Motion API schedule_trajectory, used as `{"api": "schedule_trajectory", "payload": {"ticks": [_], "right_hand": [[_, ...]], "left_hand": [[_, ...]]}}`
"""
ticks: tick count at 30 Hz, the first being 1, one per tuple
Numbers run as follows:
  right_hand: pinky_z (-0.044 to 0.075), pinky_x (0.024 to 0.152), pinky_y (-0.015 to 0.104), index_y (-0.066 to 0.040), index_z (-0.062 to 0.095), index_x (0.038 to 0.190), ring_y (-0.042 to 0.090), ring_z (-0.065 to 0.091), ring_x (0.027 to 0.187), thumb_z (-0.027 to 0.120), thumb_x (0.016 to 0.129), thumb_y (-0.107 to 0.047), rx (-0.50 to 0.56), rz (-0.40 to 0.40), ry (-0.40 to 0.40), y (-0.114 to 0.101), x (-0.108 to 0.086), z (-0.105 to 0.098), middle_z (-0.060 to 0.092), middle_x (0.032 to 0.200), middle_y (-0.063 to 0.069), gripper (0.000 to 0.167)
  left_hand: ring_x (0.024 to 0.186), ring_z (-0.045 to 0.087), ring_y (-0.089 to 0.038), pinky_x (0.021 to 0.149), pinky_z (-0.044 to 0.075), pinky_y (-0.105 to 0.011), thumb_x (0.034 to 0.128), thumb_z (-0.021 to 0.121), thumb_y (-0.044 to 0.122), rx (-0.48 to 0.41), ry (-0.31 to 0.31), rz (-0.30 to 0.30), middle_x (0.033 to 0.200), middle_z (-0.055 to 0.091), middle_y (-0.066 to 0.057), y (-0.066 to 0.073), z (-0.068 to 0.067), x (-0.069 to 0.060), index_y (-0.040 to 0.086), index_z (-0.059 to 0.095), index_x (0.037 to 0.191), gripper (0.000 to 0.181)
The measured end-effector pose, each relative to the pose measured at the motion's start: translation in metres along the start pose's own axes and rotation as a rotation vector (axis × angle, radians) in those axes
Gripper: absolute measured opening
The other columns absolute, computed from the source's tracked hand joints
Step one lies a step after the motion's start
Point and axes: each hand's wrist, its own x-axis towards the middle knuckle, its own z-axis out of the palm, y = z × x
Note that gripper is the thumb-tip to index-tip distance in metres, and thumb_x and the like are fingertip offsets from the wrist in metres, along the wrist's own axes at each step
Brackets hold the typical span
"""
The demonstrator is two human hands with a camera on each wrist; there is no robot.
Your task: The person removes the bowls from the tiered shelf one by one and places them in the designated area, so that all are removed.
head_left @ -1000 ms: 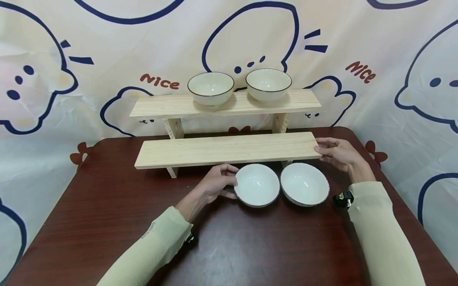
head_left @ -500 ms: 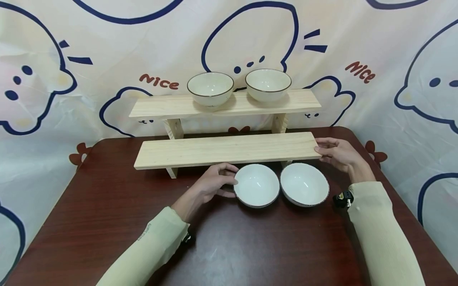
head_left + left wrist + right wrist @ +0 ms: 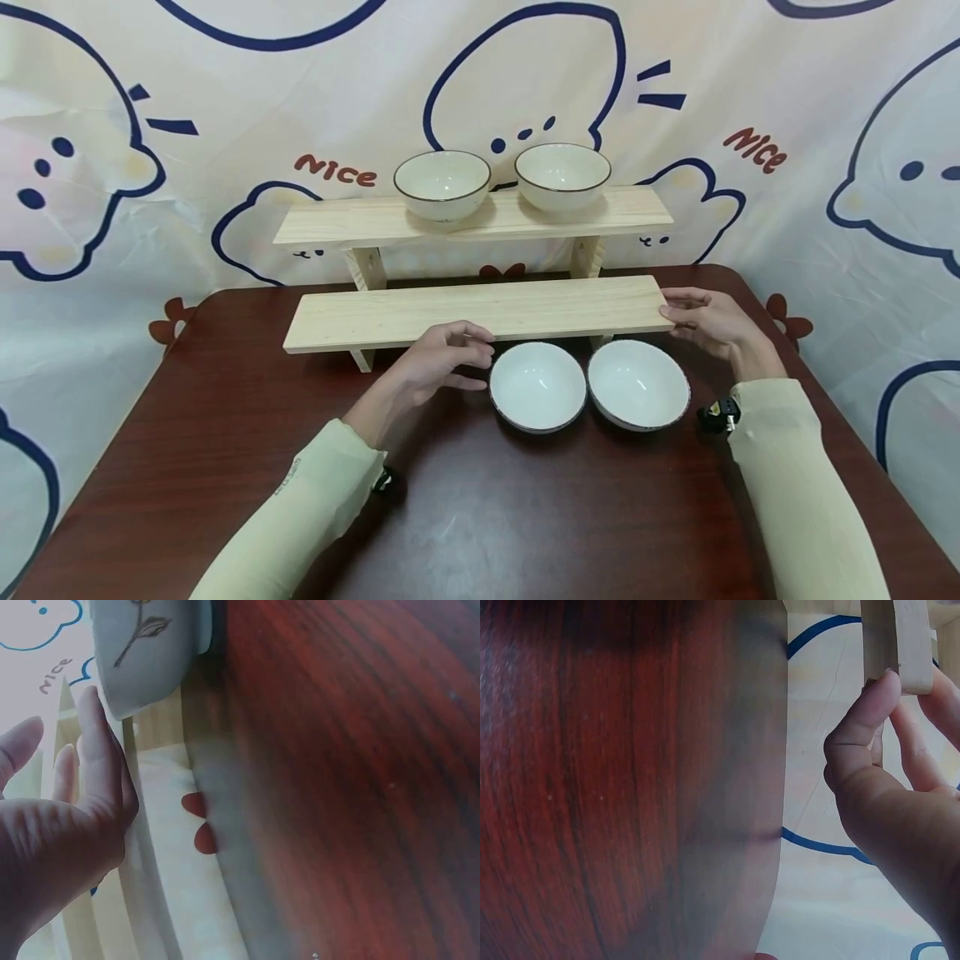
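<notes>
In the head view my left hand (image 3: 442, 362) is beside the left lower bowl (image 3: 537, 388), its fingers extended and holding nothing. The left wrist view shows this hand (image 3: 75, 795) just below a bowl with a painted sprig (image 3: 146, 656). My right hand (image 3: 716, 325) grips the right end of the lower wooden shelf board (image 3: 480, 312); in the right wrist view its thumb and fingers (image 3: 892, 750) pinch the board's end (image 3: 911, 645). Next to the left lower bowl, a second white bowl (image 3: 639, 386) stands on the dark table, in front of the shelf.
Two dark-rimmed bowls, left (image 3: 442, 187) and right (image 3: 562, 178), sit on the upper shelf board (image 3: 337, 221). Wooden supports (image 3: 367, 268) stand beneath the boards. A printed cloth (image 3: 225, 125) hangs behind and beside the reddish-brown table (image 3: 525, 517).
My left hand has let go of the left lower bowl and moved left and slightly back toward the shelf's front edge. The right hand and the bowls keep their places.
</notes>
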Motion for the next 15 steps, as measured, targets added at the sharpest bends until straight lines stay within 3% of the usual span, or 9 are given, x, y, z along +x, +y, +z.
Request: {"api": "schedule_trajectory", "payload": {"ticks": [4,8,15], "right_hand": [[0.059,0.073,0.024,-0.01,0.058,0.132,0.013,0.063,0.086,0.075,0.093,-0.013,-0.006,0.005,-0.001,0.0,0.0,0.001,0.065,0.103,-0.005,0.043],[0.059,0.073,0.024,-0.008,0.056,0.135,0.013,0.063,0.085,0.075,0.093,-0.013,-0.011,0.006,-0.003,0.0,0.0,0.001,0.065,0.103,-0.006,0.046],[0.059,0.072,0.023,-0.01,0.058,0.131,0.012,0.063,0.084,0.074,0.094,-0.012,-0.012,-0.002,-0.001,0.0,-0.001,0.001,0.066,0.1,-0.007,0.041]], "left_hand": [[0.102,0.061,-0.027,0.087,0.062,-0.047,0.0959,0.06,-0.001,-0.023,0.01,0.028,0.13,0.053,-0.025,0.005,-0.005,-0.001,-0.002,0.057,0.127,0.031],[0.095,0.062,-0.022,0.087,0.062,-0.046,0.096,0.06,-0.001,-0.032,0.037,0.057,0.119,0.057,-0.019,0.015,-0.011,-0.003,-0.002,0.056,0.128,0.032],[0.1,0.064,-0.023,0.088,0.062,-0.044,0.0978,0.062,0.005,-0.025,0.098,0.089,0.115,0.058,-0.01,0.038,-0.023,-0.007,-0.007,0.051,0.137,0.042]]}}
